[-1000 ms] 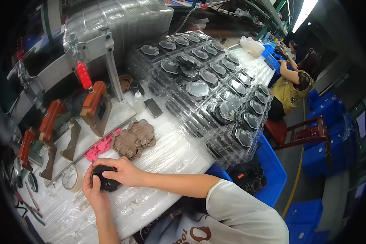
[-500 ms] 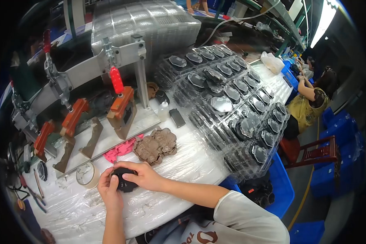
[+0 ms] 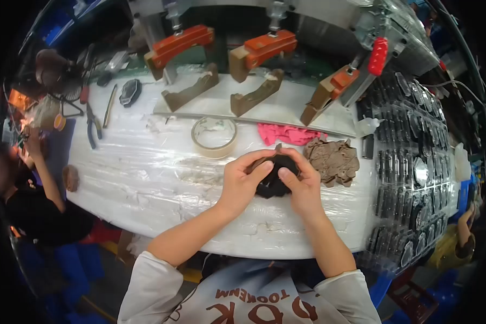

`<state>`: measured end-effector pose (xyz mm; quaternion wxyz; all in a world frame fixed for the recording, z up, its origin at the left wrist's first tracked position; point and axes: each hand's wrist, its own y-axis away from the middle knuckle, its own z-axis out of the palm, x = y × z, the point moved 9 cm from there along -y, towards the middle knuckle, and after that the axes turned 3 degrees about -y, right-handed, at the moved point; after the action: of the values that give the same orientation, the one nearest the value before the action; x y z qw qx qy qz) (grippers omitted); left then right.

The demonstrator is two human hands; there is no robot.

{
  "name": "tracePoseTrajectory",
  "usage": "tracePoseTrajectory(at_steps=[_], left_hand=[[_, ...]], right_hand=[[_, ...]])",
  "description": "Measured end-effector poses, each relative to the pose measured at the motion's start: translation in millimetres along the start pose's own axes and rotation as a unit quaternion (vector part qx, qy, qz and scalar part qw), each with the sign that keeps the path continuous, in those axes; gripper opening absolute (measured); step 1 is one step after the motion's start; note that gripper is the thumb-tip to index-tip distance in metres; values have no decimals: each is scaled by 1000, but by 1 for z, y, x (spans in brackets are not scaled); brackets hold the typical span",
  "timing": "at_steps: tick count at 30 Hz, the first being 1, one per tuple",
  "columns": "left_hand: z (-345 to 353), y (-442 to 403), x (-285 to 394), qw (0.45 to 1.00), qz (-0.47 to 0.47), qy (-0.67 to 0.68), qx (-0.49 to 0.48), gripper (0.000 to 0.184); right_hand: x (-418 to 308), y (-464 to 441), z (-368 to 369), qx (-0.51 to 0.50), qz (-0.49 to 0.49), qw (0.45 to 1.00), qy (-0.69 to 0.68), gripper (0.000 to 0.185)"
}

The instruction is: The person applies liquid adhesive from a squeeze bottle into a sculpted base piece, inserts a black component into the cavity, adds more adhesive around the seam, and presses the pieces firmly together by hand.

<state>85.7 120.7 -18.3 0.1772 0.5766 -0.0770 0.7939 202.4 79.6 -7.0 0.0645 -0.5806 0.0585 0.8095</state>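
Between my two hands is a black, rounded plastic part point(image 3: 274, 187), held just above the plastic-covered table point(image 3: 162, 178). My left hand point(image 3: 242, 178) grips its left edge, thumb on the upper face. On the opposite edge, my right hand point(image 3: 306, 186) closes round it, its thumb also on the face. A small brownish tip point(image 3: 278, 147) sticks up at the fingertips; I cannot make out what it belongs to. Close to my right hand lies a pile of brown, scalloped pieces point(image 3: 335, 162), with pink cloth point(image 3: 286, 134) behind. A tape roll point(image 3: 215, 149) rests beyond my left hand.
A clamp fixture with orange-and-brown jaws point(image 3: 264, 48) and a red handle point(image 3: 378, 56) spans the back. Trays of black parts point(image 3: 416, 173) stack at right. Pliers point(image 3: 93, 127) and a dark oval part point(image 3: 129, 92) lie left. Other people work at both sides.
The view has swung to the left, so the fixture and a person at the left now show. Both hands still hold the black part, the left hand now with its thumb across the face.
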Motion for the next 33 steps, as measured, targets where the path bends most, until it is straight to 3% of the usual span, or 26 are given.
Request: tracePoseTrajectory(at_steps=[5, 15, 17, 19, 33], left_hand=[[1, -2, -2, 998, -21, -48, -19, 26], [5, -5, -4, 999, -23, -21, -44, 26], [4, -6, 1, 999, 12, -13, -35, 23], [2, -5, -3, 998, -16, -14, -57, 26], [11, 0, 19, 974, 98, -174, -102, 25]], right_hand=[[5, -1, -4, 9, 6, 1000, 13, 39], [-1, -1, -4, 9, -26, 999, 22, 36], [1, -2, -5, 15, -26, 999, 19, 36], [3, -1, -5, 12, -22, 1000, 12, 36], [7, 1, -14, 1, -25, 1000, 6, 38]])
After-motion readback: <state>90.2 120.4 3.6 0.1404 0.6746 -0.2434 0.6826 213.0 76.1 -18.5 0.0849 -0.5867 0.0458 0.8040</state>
